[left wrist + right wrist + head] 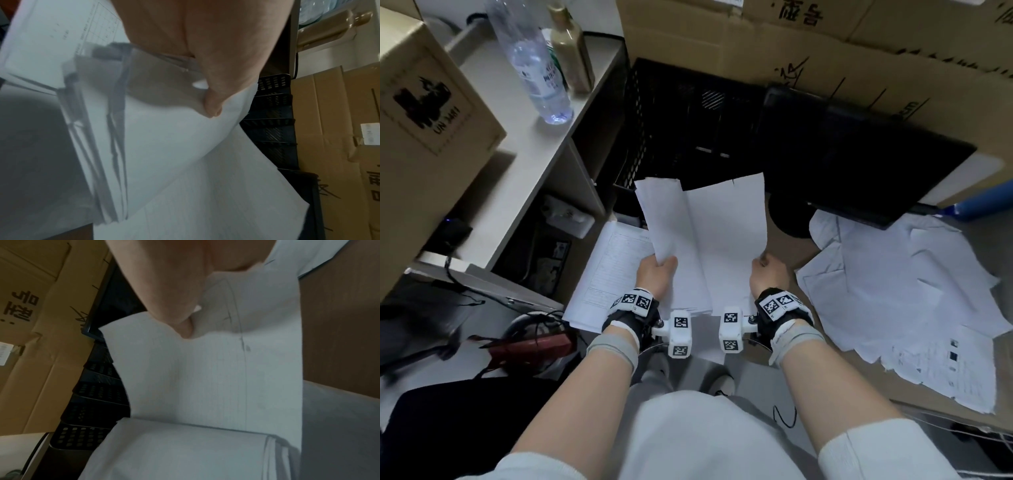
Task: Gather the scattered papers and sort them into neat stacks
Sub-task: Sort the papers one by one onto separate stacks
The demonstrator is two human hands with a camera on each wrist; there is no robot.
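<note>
I hold a bundle of white papers [705, 240] in front of me with both hands. My left hand [656, 274] grips its left side, where several sheets [164, 146] bend under the thumb. My right hand [767, 272] pinches the right edge of a wide sheet [216, 369]. A printed form sheet [613, 267] lies below on the left. A loose heap of scattered papers [900, 291] covers the brown surface on the right.
A black perforated crate [688, 120] and a dark monitor [859, 154] stand just behind the papers. Cardboard boxes [825, 51] fill the back. A clear water bottle [530, 61] and a tan bottle [571, 48] stand on the white shelf [524, 154] at left.
</note>
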